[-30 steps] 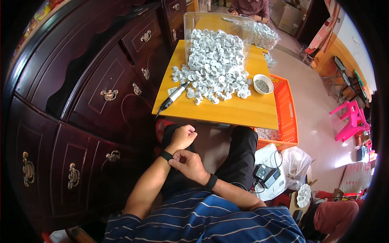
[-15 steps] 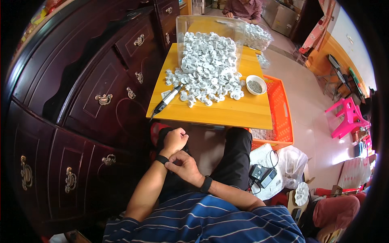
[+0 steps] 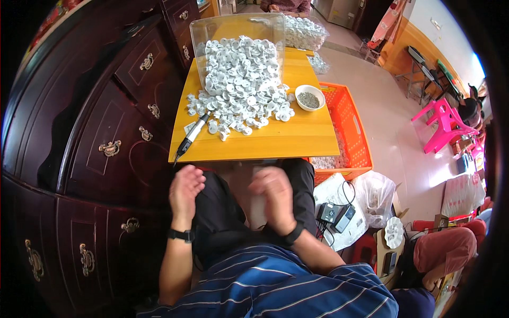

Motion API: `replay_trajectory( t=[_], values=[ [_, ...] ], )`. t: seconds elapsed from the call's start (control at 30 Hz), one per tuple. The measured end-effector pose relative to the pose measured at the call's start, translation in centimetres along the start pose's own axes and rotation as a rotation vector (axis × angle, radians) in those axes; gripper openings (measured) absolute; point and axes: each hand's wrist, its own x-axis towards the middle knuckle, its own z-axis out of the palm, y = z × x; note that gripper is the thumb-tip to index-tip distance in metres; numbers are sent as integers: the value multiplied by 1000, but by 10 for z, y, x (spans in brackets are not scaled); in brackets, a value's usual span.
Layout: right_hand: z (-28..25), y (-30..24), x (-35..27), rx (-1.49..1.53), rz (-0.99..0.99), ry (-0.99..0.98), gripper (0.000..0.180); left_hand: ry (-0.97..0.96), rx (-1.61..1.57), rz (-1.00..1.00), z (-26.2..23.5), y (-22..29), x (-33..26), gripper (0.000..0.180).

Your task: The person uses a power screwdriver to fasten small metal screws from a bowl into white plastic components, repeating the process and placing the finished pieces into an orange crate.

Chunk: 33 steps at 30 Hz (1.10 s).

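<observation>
White plastic pieces [image 3: 241, 69] lie heaped on the yellow wooden surface [image 3: 265, 149], spilling from a clear plastic bin [image 3: 198, 40]. A white-and-black electric screwdriver [image 3: 193, 137] rests near the surface's front left corner, just beyond the left hand [image 3: 184, 190], whose fingers are loosely parted, gripping nothing. The right hand [image 3: 275, 195], well apart, is blurred; I cannot tell its finger position.

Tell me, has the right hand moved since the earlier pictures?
Yes. Judged against the yellow table, the right hand has gone to the right and closer to the near edge, away from the left wristband.
</observation>
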Motion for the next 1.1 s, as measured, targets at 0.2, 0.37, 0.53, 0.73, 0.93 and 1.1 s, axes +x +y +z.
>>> replay_trajectory(
  t=[0.2,0.37,0.53,0.73,0.93,1.1],
  values=[
    [65,-28,70,-692,2,-73,48,93,120,517,84,32,15,65],
    [77,-56,79,-30,-199,-282,61,-406,97,337,123,90,-3,79],
    [2,-43,156,-34,-75,116,71,115,-107,386,47,126,38,79],
    [146,-42,131,61,-177,-271,59,-249,-23,404,139,108,43,71],
    [15,-15,109,749,344,-355,79,-430,-451,10,61,70,14,86],
    [-26,-5,90,1080,423,-288,81,-374,-772,-109,14,48,-9,88]
  ],
)
